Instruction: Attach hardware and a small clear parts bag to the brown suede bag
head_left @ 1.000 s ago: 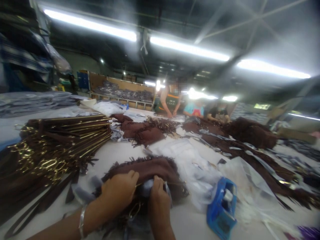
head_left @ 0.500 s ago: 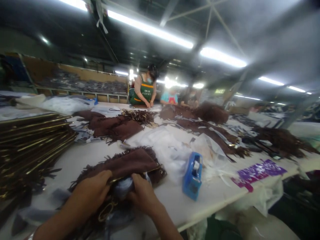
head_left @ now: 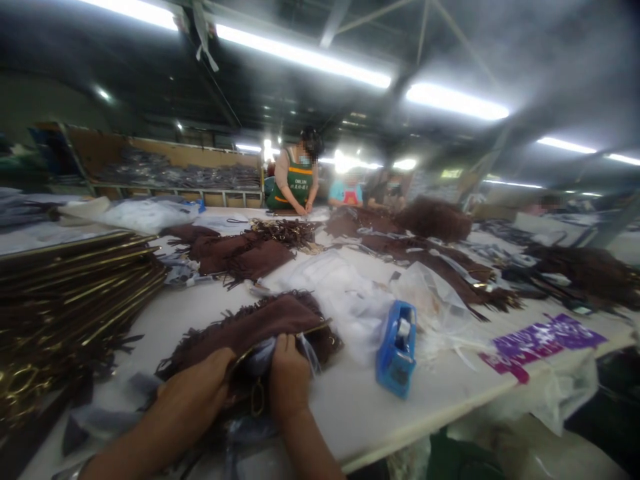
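Observation:
A brown fringed bag (head_left: 273, 323) lies on the white table in front of me, its gold-edged opening turned toward me. My left hand (head_left: 203, 383) is closed on the near left edge of that opening. On the right side of the same opening, my right hand (head_left: 290, 373) pinches the rim, fingers bent and pressed together. Between the hands, pale clear-looking plastic (head_left: 261, 357) shows inside the mouth. A gold metal ring (head_left: 257, 398) hangs just below it. My wrists and the bag's dark folds hide its lower part.
A blue tape dispenser (head_left: 397, 353) stands right of the bag, beside crumpled white plastic (head_left: 335, 287). Stacked brown gold-edged bags (head_left: 75, 287) fill the left. More brown fringed pieces (head_left: 240, 253) lie farther back. A co-worker in a green apron (head_left: 297, 180) stands across the table. Purple scraps (head_left: 545, 343) lie near the right edge.
My right hand has turned more upright and shifted slightly up at the bag's opening. The gold ring now hangs between my hands. The whole view has shifted a little.

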A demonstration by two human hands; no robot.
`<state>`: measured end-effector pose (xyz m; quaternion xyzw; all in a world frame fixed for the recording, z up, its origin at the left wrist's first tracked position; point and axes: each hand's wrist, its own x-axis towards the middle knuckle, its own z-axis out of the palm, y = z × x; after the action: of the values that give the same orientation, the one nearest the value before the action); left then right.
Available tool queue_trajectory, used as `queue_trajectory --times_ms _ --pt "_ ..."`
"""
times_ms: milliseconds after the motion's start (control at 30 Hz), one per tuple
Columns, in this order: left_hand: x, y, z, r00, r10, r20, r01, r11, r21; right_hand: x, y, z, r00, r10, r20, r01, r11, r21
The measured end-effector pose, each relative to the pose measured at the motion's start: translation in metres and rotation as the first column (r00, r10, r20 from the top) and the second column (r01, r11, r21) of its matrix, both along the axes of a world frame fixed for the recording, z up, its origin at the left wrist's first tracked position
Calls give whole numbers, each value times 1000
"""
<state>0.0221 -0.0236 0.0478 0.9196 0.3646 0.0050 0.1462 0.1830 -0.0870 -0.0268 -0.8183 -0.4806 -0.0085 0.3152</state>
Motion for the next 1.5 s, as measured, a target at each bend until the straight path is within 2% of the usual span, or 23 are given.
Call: queue_trajectory --times_ms 67,167,233,267,300,367,433,533,633,733,833,933,1000,1067,1133,1200,1267,1367,1433,1500 --pt "1 0 8 997 12 81 -11 1000 -20 5 -9 3 998 66 4 -66 998 -20" --pt "2 -2 12 991 44 126 -40 999 -36 20 -36 14 963 270 -10 -270 963 5" --pt "2 -5 9 989 73 128 -68 997 -44 27 -50 21 905 411 -107 -405 911 70" --pt "2 -5 6 988 81 134 -76 996 -47 28 -53 24 880 440 -177 -424 897 124" --pt "1 -6 3 986 82 148 -76 996 -46 27 -54 25 867 433 -246 -399 900 178" --pt "-2 -6 -3 979 54 195 -49 998 -35 21 -51 22 894 311 -324 -244 942 231" --pt "-5 -5 -7 969 -7 249 11 1000 -14 13 -43 15 948 131 -291 -67 974 218" --pt "-6 -5 -9 952 -127 280 124 992 27 6 -28 3 979 -17 -205 57 980 190" --pt "-4 -8 -9 958 -181 221 172 983 62 4 -12 -5 989 -83 -125 101 984 145" --pt "-2 -11 -7 976 -210 65 206 977 58 3 1 -6 991 -115 -63 121 988 97" --pt "-4 -9 0 962 -270 -40 271 963 9 7 -4 1 997 -72 -40 75 993 95" --pt "-3 3 15 944 -330 19 331 941 -70 22 -31 9 996 76 -38 -70 988 140" --pt "8 15 24 933 -334 134 343 938 -45 37 -50 9 999 44 -14 -40 976 215" --pt "29 29 26 888 -366 280 360 930 72 51 -60 5 997 -53 60 37 968 247" --pt "57 41 18 806 -478 349 433 879 202 61 -61 -1 981 -76 177 45 983 176" --pt "84 51 1 743 -612 271 563 790 241 68 -56 -6 967 -31 254 14 998 68" --pt "103 58 -20 725 -671 153 634 738 231 74 -52 -8 960 -6 278 0 1000 22" --pt "114 63 -43 752 -654 76 623 745 238 84 -55 -5 959 38 279 -36 999 -14" --pt "113 65 -47 763 -642 79 613 757 227 87 -59 -4 963 57 264 -45 998 -51" --pt "111 66 -44 760 -646 68 625 756 192 78 -60 -6 969 63 237 -48 996 -70"
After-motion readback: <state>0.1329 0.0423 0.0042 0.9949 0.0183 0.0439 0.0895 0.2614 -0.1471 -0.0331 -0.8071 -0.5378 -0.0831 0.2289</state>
